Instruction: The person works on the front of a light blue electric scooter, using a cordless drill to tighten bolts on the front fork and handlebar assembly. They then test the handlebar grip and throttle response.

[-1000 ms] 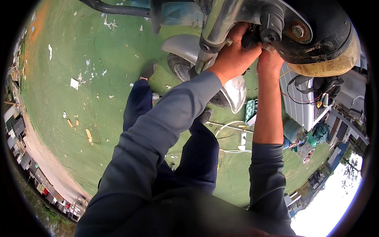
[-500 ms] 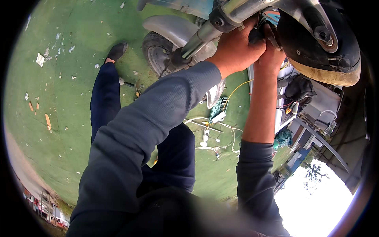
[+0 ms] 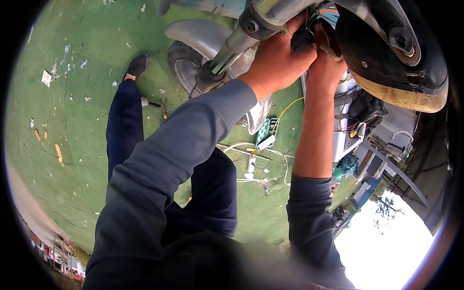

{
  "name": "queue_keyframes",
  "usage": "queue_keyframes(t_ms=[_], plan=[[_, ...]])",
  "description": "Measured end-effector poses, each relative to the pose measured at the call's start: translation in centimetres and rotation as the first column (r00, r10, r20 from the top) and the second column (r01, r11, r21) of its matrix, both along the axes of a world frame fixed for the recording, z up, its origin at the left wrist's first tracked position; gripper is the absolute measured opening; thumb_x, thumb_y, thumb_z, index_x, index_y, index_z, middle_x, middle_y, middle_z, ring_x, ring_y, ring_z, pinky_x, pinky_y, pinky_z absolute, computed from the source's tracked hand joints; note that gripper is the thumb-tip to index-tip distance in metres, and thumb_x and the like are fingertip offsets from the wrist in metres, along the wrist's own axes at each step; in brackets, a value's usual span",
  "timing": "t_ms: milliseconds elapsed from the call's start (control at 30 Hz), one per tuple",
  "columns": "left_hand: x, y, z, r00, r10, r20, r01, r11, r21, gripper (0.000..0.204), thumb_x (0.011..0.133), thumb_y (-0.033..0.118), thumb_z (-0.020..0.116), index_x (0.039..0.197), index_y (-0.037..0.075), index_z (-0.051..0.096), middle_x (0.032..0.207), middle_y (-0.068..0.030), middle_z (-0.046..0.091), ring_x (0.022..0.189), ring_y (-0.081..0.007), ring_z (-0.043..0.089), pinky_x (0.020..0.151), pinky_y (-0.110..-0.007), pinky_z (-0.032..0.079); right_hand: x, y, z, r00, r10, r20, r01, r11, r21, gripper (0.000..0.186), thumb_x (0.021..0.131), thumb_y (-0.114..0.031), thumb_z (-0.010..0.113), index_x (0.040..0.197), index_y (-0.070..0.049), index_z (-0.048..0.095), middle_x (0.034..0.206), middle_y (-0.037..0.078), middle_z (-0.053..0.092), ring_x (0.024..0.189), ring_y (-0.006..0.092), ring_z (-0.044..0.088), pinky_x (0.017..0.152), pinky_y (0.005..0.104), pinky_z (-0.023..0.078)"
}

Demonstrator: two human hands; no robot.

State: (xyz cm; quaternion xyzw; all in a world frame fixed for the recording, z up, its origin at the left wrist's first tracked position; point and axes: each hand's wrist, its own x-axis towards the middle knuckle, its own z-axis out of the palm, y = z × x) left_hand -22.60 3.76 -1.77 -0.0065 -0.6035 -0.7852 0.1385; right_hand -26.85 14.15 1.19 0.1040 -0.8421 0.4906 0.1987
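Note:
Both my hands are raised at the front of a motorbike, between its metal fork tube [image 3: 235, 47] and the black headlight housing [image 3: 367, 58] with its yellowed rim. My left hand [image 3: 276, 63] has its fingers closed around a black, soft-looking piece [image 3: 302, 40] with thin dark wires [image 3: 313, 17] above it. Close against it, my right hand [image 3: 325, 72] reaches up, fingers curled and partly covered by a dark flap [image 3: 329, 41]. What the right fingers grip is hidden.
Below the fork are the front wheel [image 3: 186, 67] and grey mudguard [image 3: 198, 34]. On the green floor [image 3: 72, 145] lie a green tool case [image 3: 263, 133], a white power strip [image 3: 251, 164] with cables, and a dark-handled tool [image 3: 153, 105]. A black bag [image 3: 367, 107] rests at right.
The view has shifted slightly, so the fork and wheel sit farther left and the headlight lower. Both hands stay together at the same place by the wires, with only small finger movement.

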Motion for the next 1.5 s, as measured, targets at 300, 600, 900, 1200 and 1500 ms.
queue_keyframes(t_ms=[300,600,900,1200,1500], plan=[[-0.3,-0.1,-0.3,0.998,0.045,-0.034,-0.047,0.998,-0.041,0.051,0.086,0.017,0.07,0.132,0.002,0.054,0.117,-0.0139,0.064,0.105,-0.0216,0.064,0.092,-0.034,0.051,-2.8,2.3,-1.0,0.887,0.338,-0.314,-0.158,0.863,0.48,0.017,0.082,-0.007,0.076,0.094,-0.001,0.066,0.087,0.006,0.071,0.077,0.0189,0.064,0.07,0.0314,0.049],[0.2,-0.8,1.1,0.992,-0.057,0.115,0.043,0.992,0.122,0.055,0.082,0.012,0.072,0.133,0.0,0.053,0.119,-0.0148,0.063,0.11,-0.0224,0.063,0.095,-0.034,0.051,0.4,0.5,0.4,0.951,-0.284,0.121,0.224,0.904,0.364,0.021,0.093,-0.024,0.066,0.097,-0.005,0.073,0.093,0.009,0.072,0.088,0.0262,0.068,0.074,0.0424,0.053],[0.4,-0.7,1.5,0.99,-0.076,0.122,0.061,0.991,0.122,0.055,0.083,0.01,0.071,0.134,0.0,0.053,0.124,-0.0143,0.062,0.113,-0.0215,0.062,0.097,-0.033,0.05,-2.3,1.6,-0.7,1.0,0.006,-0.002,-0.005,0.937,0.348,0.019,0.094,-0.017,0.064,0.104,-0.002,0.069,0.095,0.011,0.071,0.088,0.0248,0.066,0.077,0.0388,0.052],[0.0,-1.0,0.6,1.0,-0.016,0.015,0.017,0.999,-0.034,0.055,0.081,0.006,0.071,0.133,0.001,0.053,0.119,-0.0127,0.063,0.109,-0.0208,0.063,0.096,-0.033,0.049,-2.8,1.7,-0.7,0.998,0.058,0.012,-0.059,0.954,0.295,0.021,0.095,-0.011,0.062,0.114,-0.001,0.066,0.098,0.01,0.07,0.09,0.021,0.065,0.082,0.0348,0.051],[-0.1,-0.8,0.3,1.0,0.0,-0.006,0.0,1.0,-0.028,0.056,0.081,0.004,0.068,0.134,0.005,0.051,0.101,-0.0099,0.067,0.08,-0.0118,0.064,0.07,-0.028,0.053,-5.3,3.3,-3.6,0.873,0.186,-0.45,0.265,0.594,0.759,0.025,0.097,-0.01,0.061,0.12,0.0,0.064,0.102,0.01,0.07,0.093,0.0197,0.065,0.086,0.0338,0.051]])
